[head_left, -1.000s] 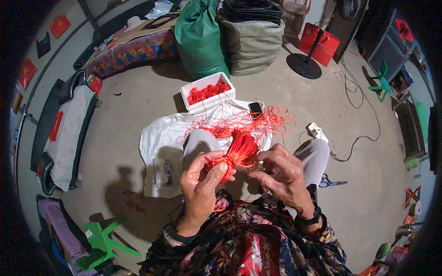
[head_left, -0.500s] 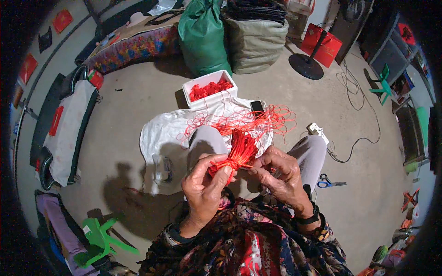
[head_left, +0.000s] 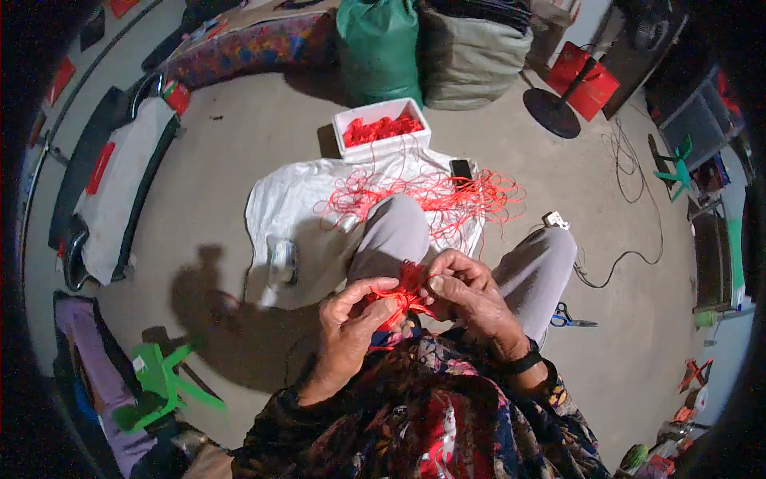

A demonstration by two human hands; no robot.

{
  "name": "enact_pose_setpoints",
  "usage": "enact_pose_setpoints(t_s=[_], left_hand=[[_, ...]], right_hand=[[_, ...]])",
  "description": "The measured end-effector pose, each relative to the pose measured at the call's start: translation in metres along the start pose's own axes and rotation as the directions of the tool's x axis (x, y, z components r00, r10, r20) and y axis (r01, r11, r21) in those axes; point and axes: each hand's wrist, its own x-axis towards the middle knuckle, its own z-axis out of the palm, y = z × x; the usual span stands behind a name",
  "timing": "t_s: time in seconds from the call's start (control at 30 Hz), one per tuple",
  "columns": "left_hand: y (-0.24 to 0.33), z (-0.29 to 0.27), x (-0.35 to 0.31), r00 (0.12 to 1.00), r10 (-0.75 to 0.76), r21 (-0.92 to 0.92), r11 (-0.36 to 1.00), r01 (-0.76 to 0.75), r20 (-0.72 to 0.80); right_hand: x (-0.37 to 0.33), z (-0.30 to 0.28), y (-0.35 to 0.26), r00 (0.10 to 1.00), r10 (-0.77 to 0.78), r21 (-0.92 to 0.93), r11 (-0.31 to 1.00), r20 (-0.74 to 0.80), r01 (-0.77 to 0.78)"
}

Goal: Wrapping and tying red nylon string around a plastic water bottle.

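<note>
L hand (head_left: 351, 319) w/ pinch on red cord bundle (head_left: 407, 298), R hand (head_left: 472, 297) half-curled at its R edge, hold unclear

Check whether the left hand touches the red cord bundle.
Touching: the head view shows the left hand with its thumb laid against the red cord bundle.

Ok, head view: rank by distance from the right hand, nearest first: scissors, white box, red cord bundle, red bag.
From the right hand:
1. Red cord bundle: immediately left.
2. Scissors: on the floor, right.
3. White box: ahead, slightly left.
4. Red bag: farthest, ahead and right.
</note>
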Motion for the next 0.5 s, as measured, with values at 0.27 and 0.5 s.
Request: enact_pose_setpoints(t_s=[0.27,0.5], left_hand=[[-0.024,-0.041,-0.024,0.997,0.035,0.324,0.946,-0.012,-0.065],[-0.008,-0.047,-0.025,0.999,-0.031,0.41,0.911,0.04,-0.029]], right_hand=[[0.009,0.017,0.055,0.968,0.2,0.145,0.964,0.15,-0.222],[0.016,0.021,0.061,0.953,0.227,0.109,0.962,0.199,-0.251]])
